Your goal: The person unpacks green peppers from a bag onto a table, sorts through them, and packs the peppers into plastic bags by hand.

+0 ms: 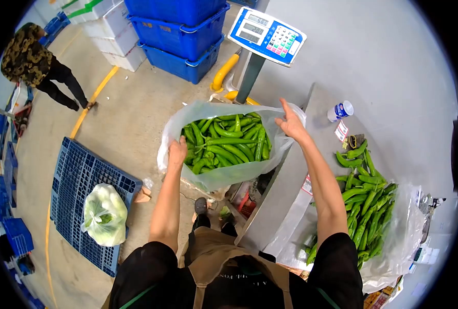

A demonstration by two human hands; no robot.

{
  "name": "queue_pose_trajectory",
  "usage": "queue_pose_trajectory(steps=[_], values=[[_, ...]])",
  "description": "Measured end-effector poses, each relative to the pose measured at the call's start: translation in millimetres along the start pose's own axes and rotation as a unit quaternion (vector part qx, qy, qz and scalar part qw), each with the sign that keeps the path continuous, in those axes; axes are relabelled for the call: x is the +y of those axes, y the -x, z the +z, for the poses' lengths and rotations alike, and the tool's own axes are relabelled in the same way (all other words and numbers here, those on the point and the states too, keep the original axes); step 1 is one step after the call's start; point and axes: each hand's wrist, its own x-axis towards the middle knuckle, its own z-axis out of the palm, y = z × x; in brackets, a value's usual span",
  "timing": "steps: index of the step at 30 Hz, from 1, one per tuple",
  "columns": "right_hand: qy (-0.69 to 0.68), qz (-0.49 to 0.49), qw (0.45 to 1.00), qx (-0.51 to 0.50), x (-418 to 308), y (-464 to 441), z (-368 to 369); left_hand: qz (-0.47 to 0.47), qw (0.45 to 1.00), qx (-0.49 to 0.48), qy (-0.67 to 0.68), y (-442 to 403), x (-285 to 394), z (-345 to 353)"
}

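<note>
A large see-through plastic bag (pixel 218 179) stands wide open in front of me, with many long green peppers (pixel 229 141) inside. At its left rim, my left hand (pixel 177 151) is closed on the plastic. My right hand (pixel 292 123) grips the opposite rim, its index finger stretched out along the edge. Behind the bag rises a weighing scale's display (pixel 267 35) on a post; its digits are too small to read surely. To my right, a loose pile of green peppers (pixel 368 206) lies on a grey metal table (pixel 262 224), partly on another plastic bag (pixel 401 232).
A white-and-blue cup (pixel 340 110) and a printed label (pixel 341 131) are on the table. Stacked blue crates (pixel 180 41) and white foam boxes (pixel 113 33) stand ahead. On the left, a blue pallet (pixel 74 180) bears a bag of pale vegetables (pixel 105 213). A person (pixel 38 62) walks beyond.
</note>
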Motion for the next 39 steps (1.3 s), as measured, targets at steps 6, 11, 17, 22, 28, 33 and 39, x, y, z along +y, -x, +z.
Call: queue_pose_trajectory(steps=[6, 11, 17, 22, 28, 33, 39], values=[[-0.18, 0.005, 0.98, -0.081, -37, 63, -9, 0.234, 0.969, 0.026, -0.07, 31, -31, 28], [-0.076, 0.019, 0.992, 0.1, -104, 231, -51, 0.301, 0.94, -0.094, 0.132, 87, 4, 51], [0.091, 0.346, 0.853, 0.381, -44, 445, -83, 0.291, 0.821, -0.477, 0.118, 268, 86, 101], [0.244, 0.491, 0.749, 0.371, -77, 550, -83, 0.379, 0.727, -0.572, 0.009, 337, 137, 189], [0.034, 0.572, 0.679, 0.459, -79, 577, -5, 0.49, 0.694, -0.521, -0.083, 394, 163, 314], [-0.066, 0.631, 0.573, 0.519, -86, 564, 6, 0.536, 0.677, -0.48, -0.156, 411, 162, 346], [-0.317, 0.478, 0.538, 0.618, -42, 539, 21, 0.474, 0.664, -0.542, -0.204, 411, 186, 340]])
